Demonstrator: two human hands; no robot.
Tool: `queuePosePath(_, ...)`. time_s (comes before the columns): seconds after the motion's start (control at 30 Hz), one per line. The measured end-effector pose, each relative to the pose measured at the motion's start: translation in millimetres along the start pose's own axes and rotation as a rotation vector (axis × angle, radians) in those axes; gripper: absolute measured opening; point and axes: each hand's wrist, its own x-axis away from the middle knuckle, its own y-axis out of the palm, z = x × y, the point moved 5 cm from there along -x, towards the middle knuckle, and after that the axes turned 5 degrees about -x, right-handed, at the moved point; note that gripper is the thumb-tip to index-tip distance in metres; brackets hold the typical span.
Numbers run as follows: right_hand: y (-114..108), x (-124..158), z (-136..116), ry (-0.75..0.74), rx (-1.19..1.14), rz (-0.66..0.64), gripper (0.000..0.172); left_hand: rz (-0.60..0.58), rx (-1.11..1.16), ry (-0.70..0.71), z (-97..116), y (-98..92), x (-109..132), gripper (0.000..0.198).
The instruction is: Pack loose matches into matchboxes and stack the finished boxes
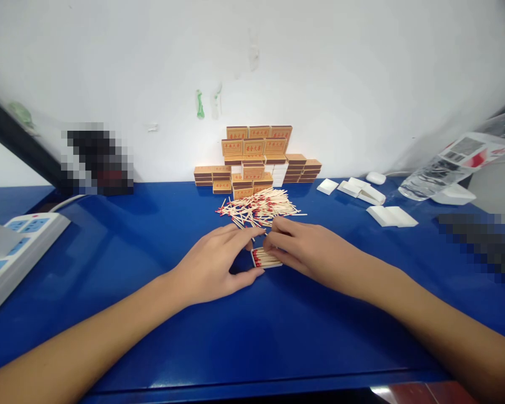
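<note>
Just in front of the match pile [273,207] sits the tray [271,266], the left hand [214,261] spread about one end, the right hand [311,247] bunched over the other (whether pinching anything, I cannot tell), boxes [253,148] stacked behind the pile.

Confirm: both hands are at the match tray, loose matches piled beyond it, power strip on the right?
No: the head view shows the power strip on the left. The rest stands: left hand and right hand are at the match tray, with loose matches piled beyond it.
</note>
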Motion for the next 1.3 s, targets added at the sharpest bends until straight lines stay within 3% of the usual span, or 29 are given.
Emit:
queuePosePath(0.23,-20,6,33,0.228,0.014,0.186,0.017,-0.001,0.016,-0.01,-1,0.3,0,0.054)
queuePosePath(0.57,5,-10,40,0.411,-0.27,0.115,0.018,-0.011,0.005,-0.023,0,-1.3,-1,0.054)
queuePosePath(0.97,8,-7,47,0.424,-0.307,0.068,0.014,-0.019,0.001,-0.038,-1,-1.7,-2,0.055)
queuePosePath(1.17,-16,1,44,0.332,-0.308,0.119,0.019,-0.009,0.001,-0.04,-2,-0.4,0,0.055)
queuePosePath(1.3,-12,0,24,0.212,-0.397,-0.034,0.018,-0.014,0.007,-0.067,-4,0.7,1,0.057)
